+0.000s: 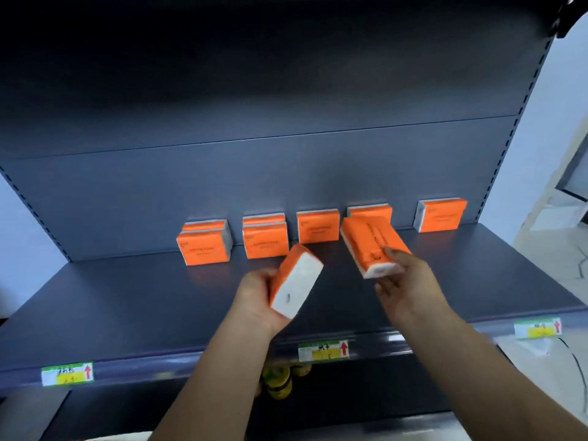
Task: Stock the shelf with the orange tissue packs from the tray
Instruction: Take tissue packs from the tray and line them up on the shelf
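Each of my hands holds an orange tissue pack above the dark grey shelf (pixel 127 291). My left hand (pixel 254 297) grips one tilted pack (pixel 296 281), its white end facing me. My right hand (pixel 404 278) holds a second pack (pixel 372 246) lengthwise, just in front of a pack (pixel 370 213) at the back panel. More orange packs stand along the back: a pair at the left (pixel 203 246), a pair beside it (pixel 265 241), a single one in the middle (pixel 318 227), another at the far right (pixel 440 216). The tray is out of view.
Price labels with red arrows (pixel 323 350) sit on the shelf's front rail. Yellow-topped bottles (pixel 276 381) stand on the lower shelf under my left arm. The shelf's perforated upright (pixel 521 122) borders the right side, and a black cable (pixel 576 364) hangs at the lower right.
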### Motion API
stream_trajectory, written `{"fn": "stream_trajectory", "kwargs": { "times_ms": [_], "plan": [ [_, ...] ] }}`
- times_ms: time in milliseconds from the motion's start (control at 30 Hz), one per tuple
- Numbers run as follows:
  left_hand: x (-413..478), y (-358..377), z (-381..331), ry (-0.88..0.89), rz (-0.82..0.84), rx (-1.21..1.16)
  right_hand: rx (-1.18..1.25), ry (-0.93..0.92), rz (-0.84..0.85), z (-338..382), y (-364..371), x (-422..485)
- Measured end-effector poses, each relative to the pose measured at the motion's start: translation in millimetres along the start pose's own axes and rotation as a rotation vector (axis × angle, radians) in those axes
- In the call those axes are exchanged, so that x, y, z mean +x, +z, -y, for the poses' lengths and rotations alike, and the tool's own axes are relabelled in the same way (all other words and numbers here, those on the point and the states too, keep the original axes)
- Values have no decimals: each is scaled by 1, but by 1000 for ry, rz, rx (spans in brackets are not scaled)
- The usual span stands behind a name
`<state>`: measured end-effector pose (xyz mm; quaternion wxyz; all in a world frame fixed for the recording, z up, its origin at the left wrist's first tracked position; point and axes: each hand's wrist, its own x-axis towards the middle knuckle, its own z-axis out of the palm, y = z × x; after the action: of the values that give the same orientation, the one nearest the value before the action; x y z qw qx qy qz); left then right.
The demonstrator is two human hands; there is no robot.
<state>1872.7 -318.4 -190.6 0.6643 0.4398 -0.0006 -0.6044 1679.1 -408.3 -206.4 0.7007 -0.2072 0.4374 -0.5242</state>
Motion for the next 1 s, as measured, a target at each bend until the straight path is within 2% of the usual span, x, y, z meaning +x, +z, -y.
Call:
{"fn": "stream_trajectory", "kwargs": {
  "times_ms": [100,200,333,433,500,600,700,800,900,1000],
  "plan": [
    [17,10,-4,12,3,105,17,72,-55,-4,5,17],
    [45,18,-7,101,7,71,32,62,-84,-6,19,37],
    [77,24,-10,198,-76,-49,83,88,38,1,31,52],
    [94,20,-4,202,-124,102,63,111,115,3,31,62],
    [104,20,-2,250,-184,222,-34,87,147,0,31,73],
    [116,31,-7,306,-222,262,-129,64,139,-2,30,85],
    [127,43,-3,377,-150,363,2,145,112,0,27,97],
    [128,54,4,520,-35,526,70,106,120,6,26,105],
    [128,69,9,751,-12,767,114,17,91,20,27,111],
    [133,78,12,971,6,956,45,-34,105,30,27,109]
  ]
}}
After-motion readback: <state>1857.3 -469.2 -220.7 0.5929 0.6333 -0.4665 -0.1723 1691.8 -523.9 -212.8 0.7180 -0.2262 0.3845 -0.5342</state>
